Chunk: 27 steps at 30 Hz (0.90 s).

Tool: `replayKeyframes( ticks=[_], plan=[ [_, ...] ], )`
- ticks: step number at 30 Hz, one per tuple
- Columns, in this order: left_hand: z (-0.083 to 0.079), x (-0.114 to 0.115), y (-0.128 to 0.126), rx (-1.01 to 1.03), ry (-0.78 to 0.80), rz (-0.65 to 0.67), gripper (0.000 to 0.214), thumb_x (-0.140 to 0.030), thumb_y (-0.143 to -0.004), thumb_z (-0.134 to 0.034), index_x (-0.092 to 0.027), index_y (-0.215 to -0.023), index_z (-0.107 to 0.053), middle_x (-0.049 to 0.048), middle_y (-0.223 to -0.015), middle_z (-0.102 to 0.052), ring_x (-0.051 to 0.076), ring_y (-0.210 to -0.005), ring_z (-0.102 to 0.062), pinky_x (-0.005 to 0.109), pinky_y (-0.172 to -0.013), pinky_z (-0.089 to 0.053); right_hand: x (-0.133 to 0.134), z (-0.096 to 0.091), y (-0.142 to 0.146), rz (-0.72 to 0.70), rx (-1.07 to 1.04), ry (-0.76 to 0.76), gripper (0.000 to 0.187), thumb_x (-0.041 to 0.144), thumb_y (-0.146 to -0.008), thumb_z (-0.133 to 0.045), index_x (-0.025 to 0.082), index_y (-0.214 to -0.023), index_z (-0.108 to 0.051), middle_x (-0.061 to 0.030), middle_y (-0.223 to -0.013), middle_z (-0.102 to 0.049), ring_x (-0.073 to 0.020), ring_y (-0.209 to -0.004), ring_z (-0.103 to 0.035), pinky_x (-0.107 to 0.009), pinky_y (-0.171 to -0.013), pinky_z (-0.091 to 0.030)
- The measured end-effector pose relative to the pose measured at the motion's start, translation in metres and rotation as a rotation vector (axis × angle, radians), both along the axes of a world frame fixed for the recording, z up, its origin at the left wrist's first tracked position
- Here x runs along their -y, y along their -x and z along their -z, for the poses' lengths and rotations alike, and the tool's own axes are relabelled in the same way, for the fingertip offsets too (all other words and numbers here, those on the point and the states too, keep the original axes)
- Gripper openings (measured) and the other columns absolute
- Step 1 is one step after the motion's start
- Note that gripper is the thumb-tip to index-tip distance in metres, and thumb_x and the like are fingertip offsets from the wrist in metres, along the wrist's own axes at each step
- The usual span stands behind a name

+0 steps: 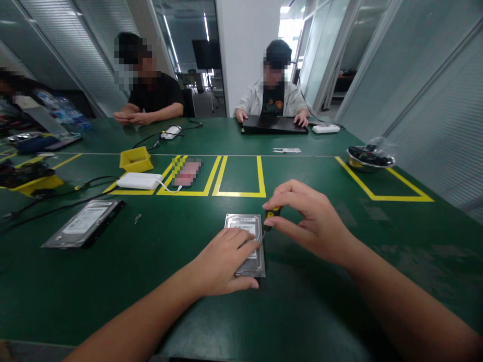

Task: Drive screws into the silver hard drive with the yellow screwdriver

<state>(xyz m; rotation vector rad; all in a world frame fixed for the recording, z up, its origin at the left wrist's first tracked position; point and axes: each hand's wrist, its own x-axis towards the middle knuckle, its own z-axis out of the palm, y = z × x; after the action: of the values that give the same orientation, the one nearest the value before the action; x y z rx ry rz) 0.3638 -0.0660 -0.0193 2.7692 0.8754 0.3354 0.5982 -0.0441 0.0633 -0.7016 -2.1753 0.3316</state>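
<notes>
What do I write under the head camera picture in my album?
Left hand rests on a hard drive; right hand holds a screwdriver at its edge.

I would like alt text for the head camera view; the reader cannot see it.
The left hand rests on a hard drive on a green table, while the right hand holds a small screwdriver at the drive's right edge. A second hard drive lies further left.

Muted light, bright far window (296, 31), stretched edges
</notes>
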Motion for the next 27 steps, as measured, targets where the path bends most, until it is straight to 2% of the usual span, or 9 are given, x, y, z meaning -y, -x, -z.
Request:
replayKeyframes(
  ticks=[8,15,18,22,27],
  plan=[
    [0.0024,-0.0004,0.0012,0.008,-0.004,0.002,0.072,-0.067,-0.081,-0.061,-0.018,-0.133,-0.05,0.0133,-0.129,-0.055,0.032,-0.116,-0.05,0.049,-0.1,-0.04,0.0004,-0.0028,-0.0027,-0.056,0.043,0.015,0.025,0.012,-0.091,-0.058,0.017,-0.115,-0.064,-0.0046,-0.113,-0.066,-0.0156,-0.108,-0.059,-0.031,-0.096,-0.047],
    [-0.0001,0.0004,0.001,0.013,-0.004,0.002,0.071,-0.066,-0.082,-0.06,-0.019,-0.133,-0.05,0.0129,-0.129,-0.055,0.032,-0.117,-0.05,0.049,-0.1,-0.04,-0.0012,0.0006,0.0017,-0.015,0.005,0.008,0.014,0.023,-0.09,-0.068,0.017,-0.102,-0.065,-0.0051,-0.101,-0.064,-0.0154,-0.093,-0.06,-0.028,-0.081,-0.05],
    [-0.0009,0.0001,0.0005,0.014,0.001,0.003,0.07,-0.066,-0.082,-0.06,-0.019,-0.132,-0.05,0.0132,-0.128,-0.055,0.032,-0.117,-0.05,0.049,-0.1,-0.04,-0.0012,-0.0004,0.0,-0.012,0.032,0.009,0.012,0.021,-0.091,-0.064,0.018,-0.103,-0.065,-0.0044,-0.1,-0.065,-0.0161,-0.094,-0.061,-0.029,-0.083,-0.05],
    [0.0002,-0.0001,0.0006,0.017,0.001,0.007,0.07,-0.066,-0.082,-0.06,-0.018,-0.133,-0.05,0.0141,-0.128,-0.055,0.033,-0.116,-0.05,0.049,-0.099,-0.04,0.0,-0.0023,-0.0028,-0.031,0.036,0.052,0.022,0.017,-0.092,-0.06,0.018,-0.113,-0.064,-0.0056,-0.109,-0.067,-0.0164,-0.1,-0.062,-0.029,-0.088,-0.05],
    [0.0015,0.0003,0.001,0.018,0.001,0.001,0.07,-0.066,-0.082,-0.06,-0.019,-0.133,-0.05,0.0142,-0.128,-0.055,0.033,-0.116,-0.051,0.05,-0.1,-0.04,0.0002,-0.0012,-0.0021,-0.071,0.002,0.092,0.026,0.013,-0.091,-0.057,0.018,-0.116,-0.063,-0.0066,-0.113,-0.066,-0.0171,-0.106,-0.061,-0.032,-0.092,-0.05]
  ],
)
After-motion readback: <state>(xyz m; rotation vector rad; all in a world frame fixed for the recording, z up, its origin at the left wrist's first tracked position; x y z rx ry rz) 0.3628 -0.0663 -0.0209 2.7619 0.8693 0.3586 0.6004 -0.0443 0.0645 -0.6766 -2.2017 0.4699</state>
